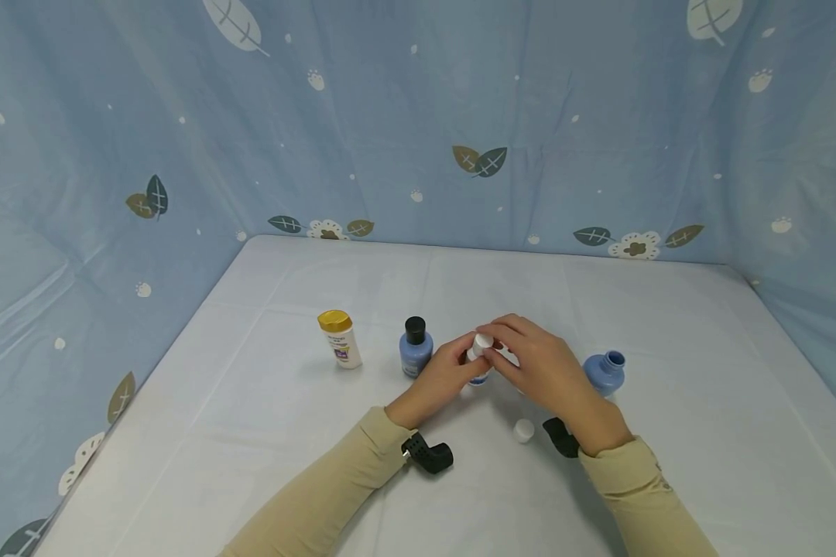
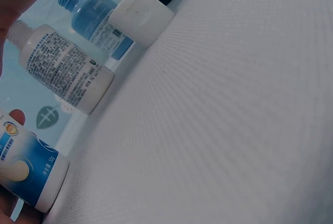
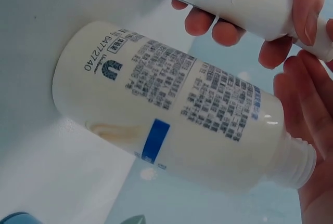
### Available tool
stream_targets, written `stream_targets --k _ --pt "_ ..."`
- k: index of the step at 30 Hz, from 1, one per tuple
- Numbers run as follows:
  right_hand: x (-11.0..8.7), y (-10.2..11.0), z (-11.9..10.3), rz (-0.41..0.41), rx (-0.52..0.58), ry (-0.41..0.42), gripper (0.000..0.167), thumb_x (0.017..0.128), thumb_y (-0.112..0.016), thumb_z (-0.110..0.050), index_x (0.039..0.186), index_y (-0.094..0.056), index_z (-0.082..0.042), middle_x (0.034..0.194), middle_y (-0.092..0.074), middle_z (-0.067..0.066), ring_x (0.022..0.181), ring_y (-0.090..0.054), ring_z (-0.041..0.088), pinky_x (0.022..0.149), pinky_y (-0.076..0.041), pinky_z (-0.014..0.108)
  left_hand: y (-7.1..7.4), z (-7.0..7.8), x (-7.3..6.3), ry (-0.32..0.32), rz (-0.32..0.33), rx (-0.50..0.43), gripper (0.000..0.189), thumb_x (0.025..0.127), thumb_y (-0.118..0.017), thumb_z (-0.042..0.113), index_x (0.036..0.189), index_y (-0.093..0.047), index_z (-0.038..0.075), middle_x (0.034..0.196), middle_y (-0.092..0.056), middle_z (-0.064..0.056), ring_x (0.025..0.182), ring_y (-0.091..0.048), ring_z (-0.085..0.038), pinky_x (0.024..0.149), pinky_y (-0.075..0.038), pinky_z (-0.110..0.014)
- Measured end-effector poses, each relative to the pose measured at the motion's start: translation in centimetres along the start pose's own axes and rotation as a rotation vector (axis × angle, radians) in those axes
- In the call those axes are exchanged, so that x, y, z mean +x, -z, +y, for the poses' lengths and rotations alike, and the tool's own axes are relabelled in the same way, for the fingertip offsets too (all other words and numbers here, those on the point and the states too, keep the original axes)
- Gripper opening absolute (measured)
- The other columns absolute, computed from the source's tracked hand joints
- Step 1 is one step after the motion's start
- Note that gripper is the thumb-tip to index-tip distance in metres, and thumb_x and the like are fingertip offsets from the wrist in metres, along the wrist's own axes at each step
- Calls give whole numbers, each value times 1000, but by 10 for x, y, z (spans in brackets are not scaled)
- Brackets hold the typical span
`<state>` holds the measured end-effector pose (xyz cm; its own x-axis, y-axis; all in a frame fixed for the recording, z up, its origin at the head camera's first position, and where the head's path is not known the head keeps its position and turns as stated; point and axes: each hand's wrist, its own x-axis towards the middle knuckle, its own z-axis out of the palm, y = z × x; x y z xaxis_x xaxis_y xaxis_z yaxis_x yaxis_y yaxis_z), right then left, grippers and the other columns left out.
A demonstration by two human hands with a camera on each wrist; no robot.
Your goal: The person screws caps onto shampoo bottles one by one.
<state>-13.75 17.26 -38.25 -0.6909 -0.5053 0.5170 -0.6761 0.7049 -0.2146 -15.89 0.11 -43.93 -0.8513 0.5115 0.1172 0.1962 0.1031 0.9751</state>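
Observation:
Near the middle of the table my left hand [image 1: 449, 377] grips a small white bottle [image 3: 239, 0] with a blue printed label, which stands upright. My right hand [image 1: 539, 363] reaches across and pinches the white cap [image 1: 483, 341] at its top between thumb and fingers. Beside it stands a second white bottle [image 3: 166, 99], uncapped, its threaded neck bare and its back label covered in small print; in the head view my right hand mostly hides it. A loose white cap [image 1: 524, 431] lies on the table below my right hand.
An uncapped blue bottle [image 1: 604, 373] stands right of my right hand. Left of my left hand is a blue bottle with a black cap [image 1: 416, 348], and farther left a white bottle with a yellow cap [image 1: 339, 340]. A patterned blue curtain [image 1: 418, 116] surrounds the white table [image 1: 251, 449].

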Motion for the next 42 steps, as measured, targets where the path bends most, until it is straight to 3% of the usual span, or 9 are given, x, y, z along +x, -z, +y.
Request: stream_targets --k 5,12,16,20,24,28,37,42 --pt "0 -1 -3 23 -27 -42 31 77 -70 -25 104 -60 -14 93 -55 -4 72 -49 9 58 -45 27 1 12 -3 -21 -8 -17 24 90 -52 24 114 -56 18 111 -57 1 82 -51 -12 66 -44 -29" --pt "0 -2 -3 38 -45 -45 37 76 -70 -32 107 -59 -15 95 -56 -3 73 -50 9 55 -44 27 -1 -11 5 -22 17 49 22 89 -54 26 111 -56 25 105 -58 5 73 -50 -12 59 -43 -26" --pt "0 -2 -3 20 -42 -28 44 76 -69 -33 115 -57 -15 105 -56 -3 83 -54 11 59 -47 28 -1 -12 5 -24 9 54 23 89 -55 30 111 -56 24 105 -58 8 74 -51 -14 61 -44 -27" --pt "0 -2 -4 9 -24 -2 43 78 -68 -30 117 -56 -15 110 -54 -1 89 -54 12 62 -48 30 0 0 1 -12 0 28 23 89 -54 26 112 -56 20 102 -58 9 77 -52 -12 63 -44 -26" --pt "0 -3 -4 9 -20 11 37 81 -66 -27 114 -59 -13 108 -55 -1 88 -53 12 63 -48 30 1 16 -5 -6 16 62 23 90 -52 24 111 -56 15 79 -55 6 66 -48 -9 57 -41 -23" --pt "0 -5 -3 13 -18 8 32 82 -64 -25 111 -60 -12 106 -56 -2 87 -52 11 65 -47 29 1 22 -7 11 31 121 18 91 -51 27 106 -57 17 65 -44 3 56 -41 -9 51 -36 -22" --pt "0 -4 -3 17 -19 30 32 82 -64 -22 112 -60 -12 106 -56 -2 87 -52 11 64 -47 29 1 21 -7 0 28 109 15 90 -51 22 103 -57 19 66 -45 2 58 -42 -12 52 -36 -23" --pt "-1 -2 -2 2 -28 38 35 80 -64 -16 114 -58 -13 108 -55 -2 87 -52 12 63 -48 29 0 0 0 -19 0 1 21 90 -51 27 110 -55 23 96 -57 6 80 -52 -10 69 -44 -26"
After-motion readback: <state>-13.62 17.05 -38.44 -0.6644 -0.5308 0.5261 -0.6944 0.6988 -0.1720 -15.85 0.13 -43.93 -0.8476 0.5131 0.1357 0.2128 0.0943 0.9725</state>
